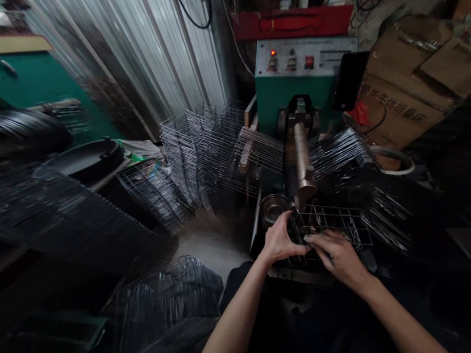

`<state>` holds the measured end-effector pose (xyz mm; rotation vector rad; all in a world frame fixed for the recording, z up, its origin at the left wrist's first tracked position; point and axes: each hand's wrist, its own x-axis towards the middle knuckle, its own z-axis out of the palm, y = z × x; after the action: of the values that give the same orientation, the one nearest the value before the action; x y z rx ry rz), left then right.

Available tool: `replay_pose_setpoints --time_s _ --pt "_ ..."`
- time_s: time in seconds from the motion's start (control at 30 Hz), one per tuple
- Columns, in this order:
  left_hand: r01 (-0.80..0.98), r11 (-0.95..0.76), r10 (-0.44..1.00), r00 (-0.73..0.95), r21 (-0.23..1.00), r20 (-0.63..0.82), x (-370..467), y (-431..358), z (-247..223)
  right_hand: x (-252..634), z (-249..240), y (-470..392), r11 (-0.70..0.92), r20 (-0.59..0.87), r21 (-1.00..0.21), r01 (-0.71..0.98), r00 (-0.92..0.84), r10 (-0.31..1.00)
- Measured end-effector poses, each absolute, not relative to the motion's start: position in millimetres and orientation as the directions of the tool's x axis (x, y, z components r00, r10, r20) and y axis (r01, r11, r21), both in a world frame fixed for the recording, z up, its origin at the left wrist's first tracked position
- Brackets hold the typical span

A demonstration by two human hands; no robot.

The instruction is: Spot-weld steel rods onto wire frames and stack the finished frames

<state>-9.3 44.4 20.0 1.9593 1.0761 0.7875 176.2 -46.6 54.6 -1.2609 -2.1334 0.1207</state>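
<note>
Left hand (278, 241) and right hand (340, 256) at wire grid (356, 224), green machine (267, 95) beyond, stacked grids (184, 160) leftward

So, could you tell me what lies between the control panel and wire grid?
In the head view: green housing, then a cylindrical metal arm nearer the wire grid.

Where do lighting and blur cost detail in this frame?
Head view: smearing on the wire panels at far left; head view: deep shadow toward the lower right; head view: left hand and right hand fairly clear, nearby wire grid dim.
</note>
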Motion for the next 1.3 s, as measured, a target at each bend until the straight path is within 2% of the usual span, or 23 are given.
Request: replay_pose_setpoints --time_s 0.47,0.67,0.83,1.13,1.3 --pt "0.414 -0.391 0.878 0.435 0.822 0.199 -12.3 42.6 16.1 177.7 56.9 -43.6 0.564 0.48 -0.411 0.716 -0.356 0.802" --pt "0.361 -0.483 0.846 0.426 0.798 0.319 -12.1 31.7 3.1 177.6 52.5 -44.9 0.567 0.491 -0.389 0.726 -0.357 0.795" --pt "0.343 -0.444 0.869 0.391 0.828 0.305 -11.3 25.3 -4.5 176.7 52.1 -49.5 0.563 0.481 -0.395 0.725 -0.359 0.8" --pt "0.289 -0.469 0.856 0.381 0.835 0.349 -9.1 25.5 -1.1 178.8 43.1 -55.5 0.577 0.508 -0.233 0.783 -0.408 0.759" --pt "0.283 -0.461 0.859 0.379 0.841 0.344 -8.2 27.1 -0.1 180.4 42.8 -53.3 0.571 0.522 -0.215 0.792 -0.401 0.753"
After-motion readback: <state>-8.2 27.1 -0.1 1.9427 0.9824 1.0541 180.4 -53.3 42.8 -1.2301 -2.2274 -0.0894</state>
